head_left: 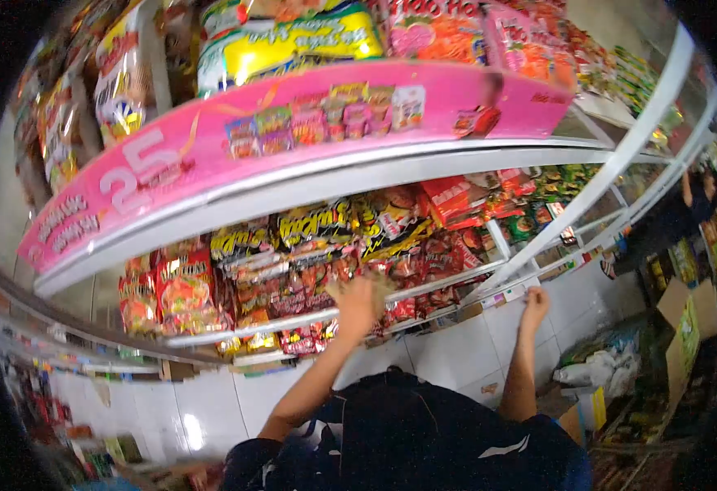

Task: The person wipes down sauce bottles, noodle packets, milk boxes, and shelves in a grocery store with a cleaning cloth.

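Note:
My left hand (pixel 359 309) reaches over the front rail of the middle shelf, blurred by motion. Its fingers are closed on a beige cloth-like piece (pixel 383 288), close to red snack packets (pixel 297 299). Farther right, my right hand (pixel 536 306) is raised with fingers pinched together beside the white shelf edge and its label strip (pixel 510 292). Whatever the pinch holds is too small to make out. Black-and-yellow packets (pixel 313 227) lie behind the left hand, and red noodle packets (pixel 185 286) stand to its left.
A pink banner (pixel 309 123) fronts the upper shelf, with large noodle bags (pixel 293 49) above it. A white metal upright (pixel 612 168) slants at the right. Plastic bags (pixel 604 368) and an open cardboard box (pixel 685 315) are on the right. Another person (pixel 685 209) is at far right.

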Motion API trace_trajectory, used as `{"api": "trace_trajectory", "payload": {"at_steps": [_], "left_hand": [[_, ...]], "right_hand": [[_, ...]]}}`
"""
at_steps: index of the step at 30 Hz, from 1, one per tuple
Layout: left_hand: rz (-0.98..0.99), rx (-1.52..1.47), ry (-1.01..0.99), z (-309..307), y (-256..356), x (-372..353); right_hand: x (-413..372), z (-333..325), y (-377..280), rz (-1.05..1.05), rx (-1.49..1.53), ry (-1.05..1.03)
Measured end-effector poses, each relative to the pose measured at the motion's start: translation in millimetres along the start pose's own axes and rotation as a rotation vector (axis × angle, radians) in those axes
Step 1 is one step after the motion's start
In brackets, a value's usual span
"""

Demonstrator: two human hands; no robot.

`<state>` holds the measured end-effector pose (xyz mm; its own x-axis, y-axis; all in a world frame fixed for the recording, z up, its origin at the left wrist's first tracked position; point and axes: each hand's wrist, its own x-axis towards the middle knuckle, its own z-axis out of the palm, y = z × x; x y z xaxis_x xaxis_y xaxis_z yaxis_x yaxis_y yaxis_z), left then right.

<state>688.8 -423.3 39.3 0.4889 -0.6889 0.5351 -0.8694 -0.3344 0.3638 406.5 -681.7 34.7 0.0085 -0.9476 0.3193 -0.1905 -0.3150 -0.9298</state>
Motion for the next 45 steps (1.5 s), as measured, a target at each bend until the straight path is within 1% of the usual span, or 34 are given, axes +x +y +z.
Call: {"api": "trace_trajectory", "payload": {"at_steps": [1, 2, 3, 4, 5, 7, 8, 10, 12, 15, 16, 17, 18, 20, 21, 23, 24, 25, 26, 27, 28, 29, 30, 32, 34, 36, 38, 39, 40, 41, 42, 43, 44, 45], "left_hand": [[-0.044, -0.011, 0.092, -8, -19, -4], [-0.177, -0.005, 0.054, -48, -15, -1], [-0.381, 0.093, 0.009, -49, -42, -17], [-0.358, 0.194, 0.183, -59, -52, -31], [-0.403, 0.275, 0.215, -66, -65, -41], [-0.554, 0.354, 0.271, -82, -67, -51], [-0.634, 0.369, 0.298, -83, -65, -53], [-0.713, 0.463, 0.36, -73, -53, -45], [-0.746, 0.466, 0.378, -55, -35, -29], [-0.694, 0.341, 0.184, -21, 5, 1], [-0.553, 0.18, 0.113, -12, 17, 8], [-0.414, 0.23, 0.149, -3, 32, 15], [-0.324, 0.138, 0.054, 5, 35, 14], [-0.313, 0.13, 0.162, 3, 30, 11], [-0.352, 0.194, 0.174, -3, 15, 1], [-0.526, 0.248, 0.224, -29, -24, -29], [-0.548, 0.305, 0.35, -53, -31, -37], [-0.697, 0.357, 0.336, -71, -40, -51], [-0.841, 0.411, 0.322, -81, -44, -59], [-0.829, 0.413, 0.314, -82, -43, -60], [-0.804, 0.47, 0.328, -83, -42, -61], [-0.776, 0.528, 0.343, -83, -42, -60], [-0.796, 0.505, 0.265, -75, -43, -58], [-0.667, 0.439, 0.156, -49, -29, -41], [-0.668, 0.265, -0.028, -41, 28, 1], [-0.324, 0.2, 0.029, -1, 46, 5], [-0.268, 0.063, -0.03, 14, 52, 14], [-0.227, -0.058, -0.078, 19, 55, 20], [-0.149, -0.057, -0.046, 13, 49, 21], [-0.144, 0.013, -0.016, 10, 39, 17], [-0.047, 0.067, 0.0, 9, 14, 7], [-0.23, 0.194, -0.096, 2, -10, -10], [-0.271, 0.243, -0.045, -23, -19, -16], [-0.151, 0.385, 0.199, -34, -44, -36]], "right_hand": [[31, -8, 22, -0.094, -0.077, 0.046], [62, -10, 41, -0.162, -0.125, 0.071], [91, -9, 55, -0.233, -0.166, 0.096], [116, -6, 58, -0.304, -0.295, 0.085], [139, -1, 60, -0.379, -0.419, 0.08], [183, 9, 61, -0.353, -0.759, 0.052], [215, 17, 92, -0.352, -0.897, 0.133], [231, 34, 87, -0.169, -1.176, 0.228], [244, 44, 72, -0.113, -1.158, 0.144], [261, 62, 73, -0.184, -1.04, 0.095], [263, 65, 76, -0.239, -0.931, 0.072], [263, 67, 79, -0.311, -0.779, 0.042], [261, 68, 83, -0.397, -0.602, 0.002], [240, 61, 95, -0.503, -0.29, -0.086], [220, 55, 102, -0.484, -0.211, -0.124], [171, 35, 100, -0.138, -0.154, -0.24], [147, 26, 110, -0.242, -0.211, -0.236], [118, 24, 116, -0.344, -0.267, -0.23], [72, 33, 71, -0.259, 0.087, -0.219], [59, 32, 108, -0.241, -0.129, -0.198], [30, 39, 106, -0.273, -0.159, -0.118], [4, 47, 118, -0.17, -0.026, -0.175], [-24, 53, 99, -0.27, -0.024, -0.281], [-73, 70, 41, -0.428, 0.006, -0.527], [-102, 91, -15, -0.525, 0.057, -0.769], [-118, 113, -60, -0.636, 0.058, -0.875], [-113, 139, -84, -0.714, 0.077, -0.978], [-109, 147, -87, -0.739, 0.058, -1.01], [-103, 152, -87, -0.759, 0.037, -1.041], [-96, 151, -87, -0.904, -0.012, -1.008], [-90, 148, -81, -0.862, 0.017, -1.044], [-83, 142, -71, -0.846, -0.064, -0.979], [-72, 134, -61, -0.832, -0.144, -0.916], [-56, 124, -57, -0.815, -0.236, -0.88]]}}
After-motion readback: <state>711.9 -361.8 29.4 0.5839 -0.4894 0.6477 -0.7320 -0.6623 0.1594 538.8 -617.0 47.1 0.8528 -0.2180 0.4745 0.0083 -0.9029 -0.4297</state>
